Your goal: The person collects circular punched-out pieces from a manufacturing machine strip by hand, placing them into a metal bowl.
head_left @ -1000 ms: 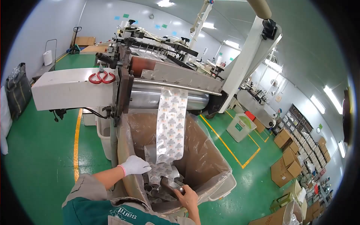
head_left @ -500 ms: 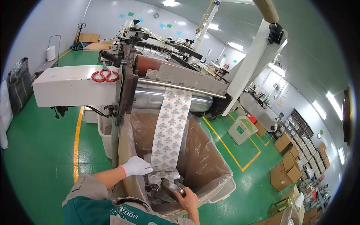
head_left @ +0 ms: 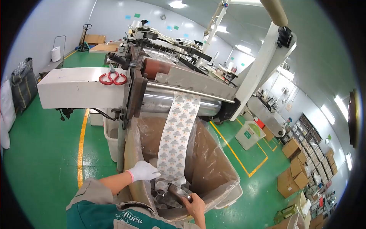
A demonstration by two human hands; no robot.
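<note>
A long white strip printed with small grey and orange labels (head_left: 178, 133) hangs from a shiny metal roller (head_left: 156, 103) into a bin lined with clear plastic (head_left: 215, 164). My left hand (head_left: 143, 170), in a white glove, has its fingers drawn together at the strip's left edge, low down. My bare right hand (head_left: 195, 207) grips a dark, glossy, flat-sided object (head_left: 177, 191) inside the bin, whose exact kind I cannot tell. Crumpled silvery, rounded scraps (head_left: 164, 198) lie beneath the strip, partly hidden by that object.
Red-handled snips (head_left: 113, 78) rest against the machine's white housing (head_left: 82, 89). Behind the roller stretches the printing machine (head_left: 167, 49). Yellow lines (head_left: 81, 152) mark the green floor. Rightward stand a white bin (head_left: 249, 135) and cardboard boxes (head_left: 289, 179).
The view has shifted slightly, so everything sits a little further right. Both hands keep nearly the same places relative to the bin.
</note>
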